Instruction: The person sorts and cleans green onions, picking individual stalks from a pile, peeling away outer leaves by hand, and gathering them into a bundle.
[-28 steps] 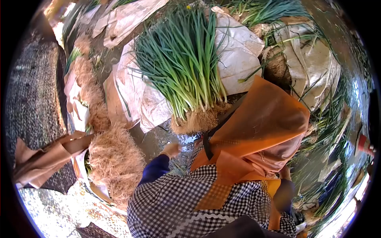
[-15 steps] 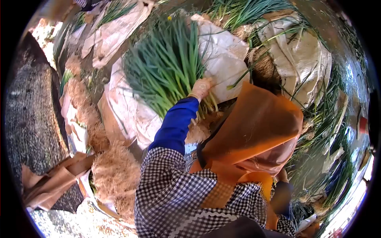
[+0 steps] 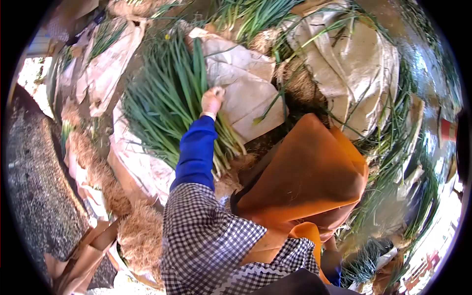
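A large bundle of green onions lies on a pale sheet, its leaves to the upper left and its roots near the orange apron. My left hand, in a blue sleeve, reaches to the bundle's right side, beside the leaves and over the sheet. Its fingers are curled closed, and what they hold, if anything, is too small to name. Only a bit of my right hand shows, low beside the apron; its fingers are hidden.
A root mass lies at the lower left, below a row of rooty bundles. Another pale sheet covers a bundle at the upper right. Loose green onions lie along the right, and more at the top.
My left hand has gone from low beside the root mass up to the bundle, then farther up along its right edge. The view has shifted, and the bundle appears farther left and tilted.
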`<state>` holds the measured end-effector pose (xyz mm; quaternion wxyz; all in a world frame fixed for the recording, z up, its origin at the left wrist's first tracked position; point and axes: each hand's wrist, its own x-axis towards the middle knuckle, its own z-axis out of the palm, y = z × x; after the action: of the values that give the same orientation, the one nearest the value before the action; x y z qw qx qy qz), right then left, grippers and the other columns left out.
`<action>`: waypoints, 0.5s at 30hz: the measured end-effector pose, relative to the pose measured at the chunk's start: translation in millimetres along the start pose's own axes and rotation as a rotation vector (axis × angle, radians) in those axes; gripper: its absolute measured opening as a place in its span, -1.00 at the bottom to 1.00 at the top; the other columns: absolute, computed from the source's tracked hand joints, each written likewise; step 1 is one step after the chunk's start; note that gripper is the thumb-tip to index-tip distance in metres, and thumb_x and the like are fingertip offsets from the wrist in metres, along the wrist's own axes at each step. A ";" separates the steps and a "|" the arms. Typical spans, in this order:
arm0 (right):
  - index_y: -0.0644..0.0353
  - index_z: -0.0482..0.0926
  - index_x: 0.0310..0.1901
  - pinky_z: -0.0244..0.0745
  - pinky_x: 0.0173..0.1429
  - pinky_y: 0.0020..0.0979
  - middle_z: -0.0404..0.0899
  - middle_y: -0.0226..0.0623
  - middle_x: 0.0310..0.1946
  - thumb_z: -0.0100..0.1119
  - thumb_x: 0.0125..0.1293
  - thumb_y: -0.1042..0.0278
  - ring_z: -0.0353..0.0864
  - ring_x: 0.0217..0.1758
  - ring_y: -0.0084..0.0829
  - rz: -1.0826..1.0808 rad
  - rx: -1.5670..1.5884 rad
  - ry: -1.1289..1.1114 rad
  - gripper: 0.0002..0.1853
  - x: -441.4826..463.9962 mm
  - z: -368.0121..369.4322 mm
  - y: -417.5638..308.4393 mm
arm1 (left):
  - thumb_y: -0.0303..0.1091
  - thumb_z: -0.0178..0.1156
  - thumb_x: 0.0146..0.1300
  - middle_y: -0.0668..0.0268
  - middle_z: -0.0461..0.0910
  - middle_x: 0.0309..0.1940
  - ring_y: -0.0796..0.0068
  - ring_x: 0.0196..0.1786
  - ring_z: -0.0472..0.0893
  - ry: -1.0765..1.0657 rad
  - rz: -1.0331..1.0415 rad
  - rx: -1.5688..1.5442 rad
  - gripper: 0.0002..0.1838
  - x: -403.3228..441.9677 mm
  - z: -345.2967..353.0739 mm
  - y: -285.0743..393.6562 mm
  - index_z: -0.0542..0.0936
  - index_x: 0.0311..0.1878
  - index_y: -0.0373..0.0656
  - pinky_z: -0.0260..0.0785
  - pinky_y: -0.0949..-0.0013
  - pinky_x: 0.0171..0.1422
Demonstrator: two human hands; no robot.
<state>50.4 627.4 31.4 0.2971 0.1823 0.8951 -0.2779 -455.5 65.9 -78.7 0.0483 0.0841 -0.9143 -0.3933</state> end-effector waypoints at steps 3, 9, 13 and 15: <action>0.14 0.55 -0.20 0.46 -0.19 -0.25 0.59 -0.12 -0.33 -0.01 0.18 0.23 0.56 -0.22 -0.09 -0.016 -0.008 -0.013 -0.75 7.2 3.1 3.9 | -0.28 0.11 0.24 0.26 0.59 -0.39 0.51 -0.44 0.55 -0.058 -0.314 -1.186 -0.85 -2.7 -89.0 36.8 0.48 -0.28 -0.15 0.33 0.47 -0.41; 0.14 0.55 -0.23 0.45 -0.20 -0.23 0.59 -0.11 -0.35 -0.03 0.19 0.23 0.56 -0.24 -0.08 -0.077 -0.012 -0.021 -0.76 24.9 7.1 13.2 | -0.39 0.10 0.23 0.30 0.55 -0.51 0.53 -0.54 0.54 -0.131 -0.304 -0.599 -0.86 -87.7 -202.2 29.9 0.47 -0.18 -0.21 0.38 0.54 -0.47; 0.15 0.55 -0.25 0.45 -0.21 -0.22 0.58 -0.10 -0.36 -0.04 0.19 0.23 0.55 -0.25 -0.07 -0.128 -0.008 0.002 -0.76 34.7 8.2 15.1 | -0.42 0.18 0.16 0.36 0.60 -0.52 0.67 -0.54 0.53 -0.095 -0.409 -0.146 -0.89 -154.9 -166.8 -12.0 0.62 -0.23 -0.12 0.41 0.63 -0.45; 0.15 0.55 -0.26 0.45 -0.22 -0.21 0.58 -0.10 -0.37 -0.05 0.20 0.23 0.55 -0.26 -0.06 -0.149 -0.001 0.015 -0.76 36.4 8.5 15.3 | -0.32 0.24 0.10 0.45 0.63 -0.52 0.67 -0.54 0.55 0.080 -0.502 -0.359 -0.92 -161.4 -154.3 -24.0 0.65 -0.31 0.04 0.39 0.64 -0.46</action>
<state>34.0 640.1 -3.3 0.2689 0.1173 0.9086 -0.2974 -270.5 -29.1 6.0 -0.0003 0.3130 -0.7782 -0.5444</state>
